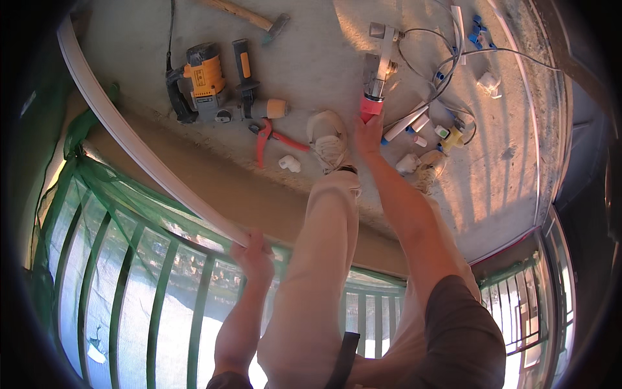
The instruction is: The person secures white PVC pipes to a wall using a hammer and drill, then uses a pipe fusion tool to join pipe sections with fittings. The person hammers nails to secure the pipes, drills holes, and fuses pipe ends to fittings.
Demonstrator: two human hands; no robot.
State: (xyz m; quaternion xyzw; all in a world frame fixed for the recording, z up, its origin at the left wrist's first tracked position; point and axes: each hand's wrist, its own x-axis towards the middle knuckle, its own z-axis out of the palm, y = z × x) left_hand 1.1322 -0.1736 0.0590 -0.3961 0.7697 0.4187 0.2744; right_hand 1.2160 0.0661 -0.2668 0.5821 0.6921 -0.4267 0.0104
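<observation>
My left hand (253,260) is closed round the near end of a long white pipe (133,144), which bends across the left side in the fisheye view. On the floor ahead, my right hand (370,135) grips the red handle of a pipe fusion welder (372,104). The welder's metal head (382,65) points away from me, with dark cable near it. My right fingers are partly hidden behind the hand. Between my shoes and the power tool lies a red-handled pipe cutter (264,139), and near it a white pipe fitting (289,163).
An orange and black demolition hammer (206,78) lies at the left, below a wooden-handled hammer (275,27). Short white pipe pieces (405,123), blue clips (478,32) and coiled cable (447,65) are scattered at the right. A railing (155,305) with green netting runs behind my legs.
</observation>
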